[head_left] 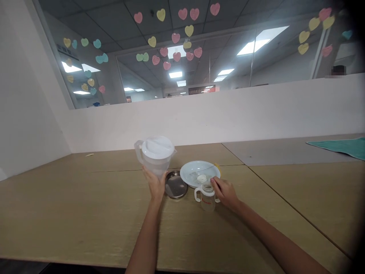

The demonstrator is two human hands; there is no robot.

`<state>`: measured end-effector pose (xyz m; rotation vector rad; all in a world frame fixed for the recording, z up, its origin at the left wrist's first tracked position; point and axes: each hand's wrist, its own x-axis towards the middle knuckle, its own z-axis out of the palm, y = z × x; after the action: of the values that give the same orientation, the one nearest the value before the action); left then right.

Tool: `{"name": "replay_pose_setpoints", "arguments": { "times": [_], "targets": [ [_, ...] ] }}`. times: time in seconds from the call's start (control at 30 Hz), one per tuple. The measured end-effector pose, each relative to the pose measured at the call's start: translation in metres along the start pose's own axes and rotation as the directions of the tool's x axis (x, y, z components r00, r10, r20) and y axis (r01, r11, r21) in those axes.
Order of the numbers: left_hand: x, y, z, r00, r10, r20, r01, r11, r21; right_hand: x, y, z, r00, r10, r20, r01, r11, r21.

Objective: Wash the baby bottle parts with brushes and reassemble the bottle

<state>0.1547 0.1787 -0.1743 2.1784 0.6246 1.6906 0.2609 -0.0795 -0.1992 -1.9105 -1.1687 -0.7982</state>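
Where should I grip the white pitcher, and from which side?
Probably the handle, coming from the left: its loop juts out on that side, opposite the spout, and looks free. The left hand cups the pitcher low on its body.

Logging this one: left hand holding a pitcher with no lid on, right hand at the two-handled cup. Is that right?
Not quite: the pitcher has its white lid on, as the head view shows. The rest stands: the left hand holds it, the right hand is at the two-handled cup.
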Motion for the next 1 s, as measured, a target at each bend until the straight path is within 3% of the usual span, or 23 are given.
{"name": "replay_pose_setpoints", "arguments": {
  "times": [0.1, 0.2, 0.3, 0.4, 0.47, 0.57, 0.67, 0.73, 0.8, 1.0],
  "targets": [
    [0.002, -0.008, 0.001, 0.994, -0.087, -0.071, 0.09, 0.995, 0.043, -0.001, 0.0, -0.001, 1.0, 0.013, 0.012, -0.013, 1.0, 0.006],
    [0.005, -0.014, 0.003, 0.99, -0.125, -0.068, 0.132, 0.986, 0.1, -0.001, -0.003, -0.001, 0.998, 0.06, 0.031, -0.061, 0.997, 0.043],
    [0.005, -0.016, 0.003, 0.988, -0.15, -0.049, 0.155, 0.98, 0.125, 0.002, -0.002, -0.001, 0.976, 0.218, 0.0, -0.214, 0.956, 0.2],
    [0.005, -0.015, 0.003, 0.984, -0.175, -0.044, 0.18, 0.975, 0.131, 0.009, 0.01, -0.003, 0.889, 0.449, -0.088, -0.397, 0.853, 0.339],
    [0.004, -0.014, 0.003, 0.982, -0.186, -0.037, 0.189, 0.971, 0.148, 0.013, 0.023, -0.007, 0.823, 0.557, -0.109, -0.504, 0.806, 0.31],
    [0.003, -0.016, 0.004, 0.977, -0.21, -0.022, 0.211, 0.962, 0.174, 0.018, 0.041, -0.015, 0.768, 0.636, 0.068, -0.64, 0.767, 0.047],
    [0.002, -0.018, 0.003, 0.973, -0.232, -0.004, 0.229, 0.956, 0.183, 0.017, 0.048, -0.019, 0.675, 0.676, 0.294, -0.582, 0.734, -0.35],
    [0.003, -0.019, 0.002, 0.969, -0.247, 0.006, 0.242, 0.955, 0.172, 0.015, 0.046, -0.017, 0.63, 0.685, 0.366, -0.505, 0.719, -0.478],
    [0.003, -0.021, 0.002, 0.961, -0.275, 0.007, 0.27, 0.948, 0.168, 0.012, 0.042, -0.013, 0.608, 0.678, 0.413, -0.472, 0.727, -0.498],
    [0.004, -0.018, 0.002, 0.938, -0.345, 0.021, 0.327, 0.907, 0.265, 0.008, 0.043, -0.005, 0.616, 0.64, 0.459, -0.396, 0.755, -0.522]
  ]
}}
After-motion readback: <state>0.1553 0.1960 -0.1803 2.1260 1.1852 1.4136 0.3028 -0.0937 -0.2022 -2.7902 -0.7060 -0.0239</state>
